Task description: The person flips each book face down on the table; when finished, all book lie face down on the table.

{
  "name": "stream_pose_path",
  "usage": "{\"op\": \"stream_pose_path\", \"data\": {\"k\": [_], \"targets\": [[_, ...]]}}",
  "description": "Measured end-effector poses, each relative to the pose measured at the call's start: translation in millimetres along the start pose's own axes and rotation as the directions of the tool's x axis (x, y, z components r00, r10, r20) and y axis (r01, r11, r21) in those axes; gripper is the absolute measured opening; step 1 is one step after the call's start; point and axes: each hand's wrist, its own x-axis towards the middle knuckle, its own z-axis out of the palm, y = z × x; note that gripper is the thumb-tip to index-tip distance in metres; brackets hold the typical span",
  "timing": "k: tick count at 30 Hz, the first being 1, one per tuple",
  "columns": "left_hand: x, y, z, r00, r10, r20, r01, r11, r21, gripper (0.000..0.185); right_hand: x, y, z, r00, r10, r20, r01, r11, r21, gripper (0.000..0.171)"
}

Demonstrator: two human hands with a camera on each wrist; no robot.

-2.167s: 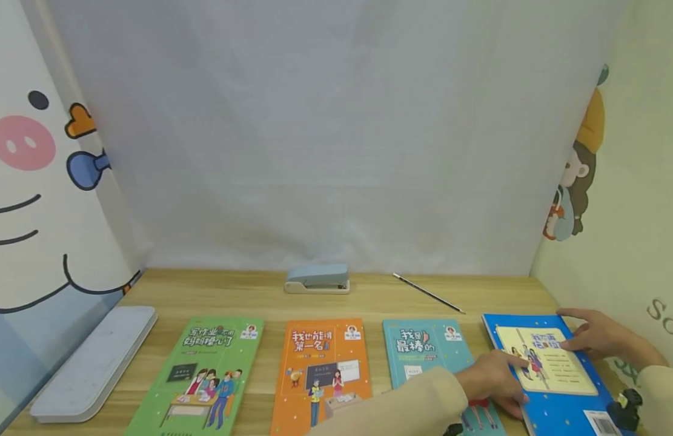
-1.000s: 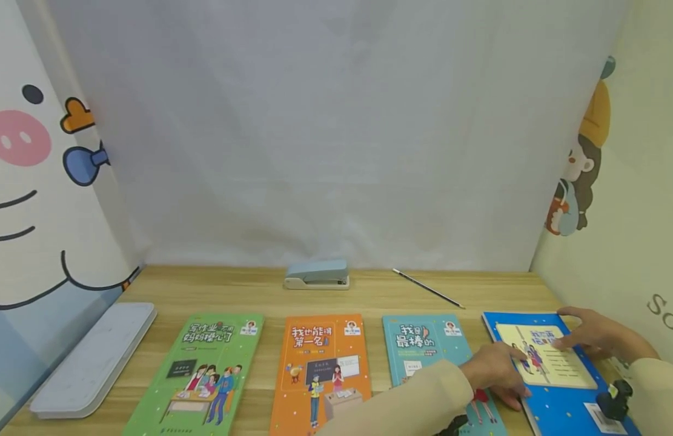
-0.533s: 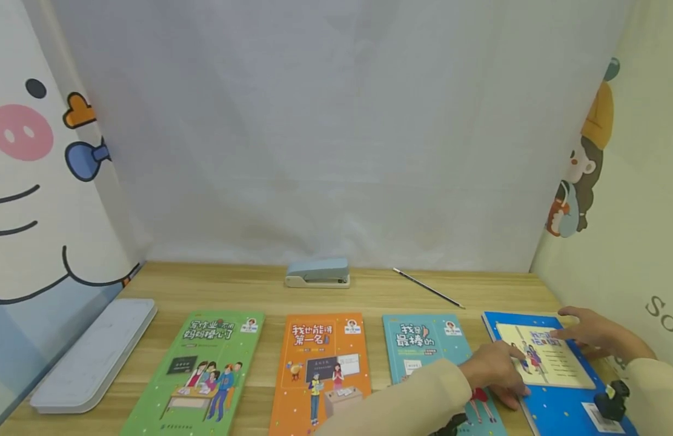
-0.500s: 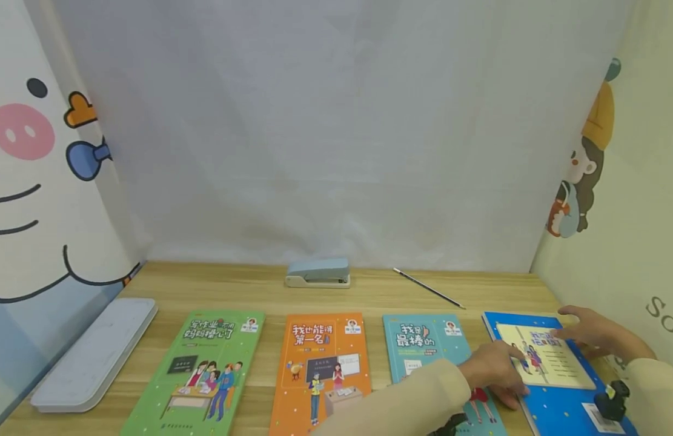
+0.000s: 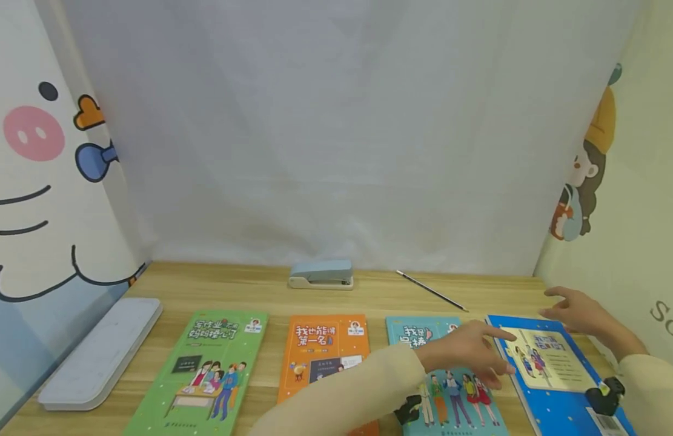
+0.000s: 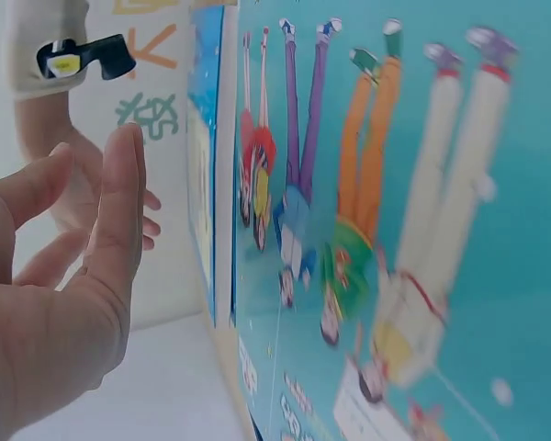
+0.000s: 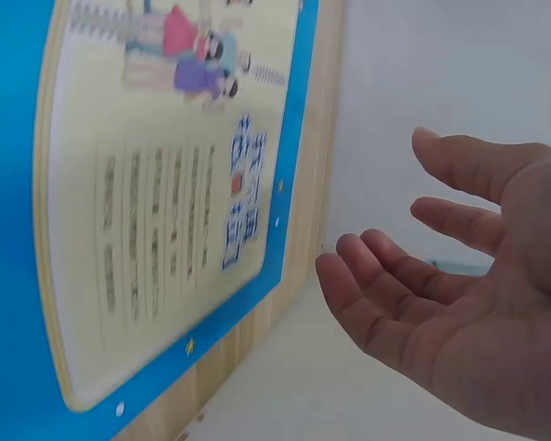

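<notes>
A blue book with a pale yellow panel lies flat at the right end of the table. My left hand hovers over the teal book, its index finger pointing toward the blue book's left edge. The left wrist view shows that hand with fingers extended, holding nothing, beside the teal cover. My right hand is raised just past the far right corner of the blue book, fingers loosely bent. In the right wrist view the right hand is free of the blue book's cover.
An orange book and a green book lie in the same row leftward. A white flat case stands at the far left. Behind the row are a blue-grey stapler and a pencil. A wall borders the right side.
Both hands have left the blue book: the left has lifted and drawn back leftward over the teal book, the right has risen off the far right corner. The blue book stays in place.
</notes>
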Motion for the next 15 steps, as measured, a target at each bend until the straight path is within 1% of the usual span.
{"op": "stream_pose_path", "data": {"k": [4,7,9,12,14,15], "targets": [[-13.1,-4.0,-19.8,0.998,0.065,0.019,-0.064,0.996,-0.064,0.053,0,-19,4,0.997,-0.071,0.010,0.070,0.997,0.041,0.066],[-22.2,-8.0,-32.1,0.996,0.092,0.017,-0.090,0.992,-0.089,0.054,0,-34,8,0.992,-0.127,0.014,0.126,0.990,0.060,0.062],[-28.8,-11.2,-39.1,0.996,0.092,0.015,-0.090,0.993,-0.080,0.054,1,-43,12,0.984,-0.177,0.013,0.176,0.982,0.064,0.060],[-39.5,-16.2,-47.3,0.997,0.079,0.015,-0.078,0.996,-0.043,0.055,2,-55,18,0.967,-0.254,0.001,0.254,0.965,0.065,0.056],[-47.6,-18.7,-51.7,0.996,0.083,0.026,-0.083,0.996,0.005,0.055,3,-63,23,0.960,-0.281,0.016,0.279,0.957,0.085,0.055],[-51.4,-20.1,-53.6,0.995,0.091,0.032,-0.093,0.995,0.043,0.055,4,-66,25,0.957,-0.290,0.028,0.286,0.953,0.098,0.054]]}}
